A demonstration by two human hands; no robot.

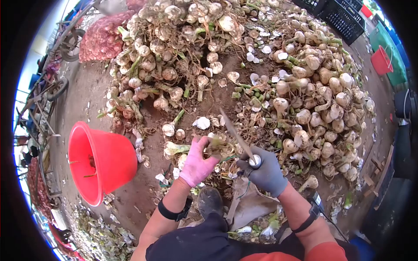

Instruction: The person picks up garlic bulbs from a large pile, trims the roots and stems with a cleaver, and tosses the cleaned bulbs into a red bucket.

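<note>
My right hand (266, 173), in a grey glove, is closed around the handle of a knife (237, 135). Its long blade points up and away, over the ground between the heaps. My left hand (198, 163), in a pink glove, has thumb and fingers apart, with no object visibly gripped. A blurred greenish stalk (214, 142) lies right by its fingertips. Beside that hand, on its left, is a garlic bulb with a thick green stem (175, 149). Dry roots and stalk scraps cover the ground under both hands.
A garlic heap (167, 52) rises ahead, another heap (320, 104) at right. A red bucket (117, 161) lies tipped at left. Behind are a filled red net sack (104, 39), black crates (342, 19) and a red pail (382, 60). Peelings (98, 235) litter the lower left.
</note>
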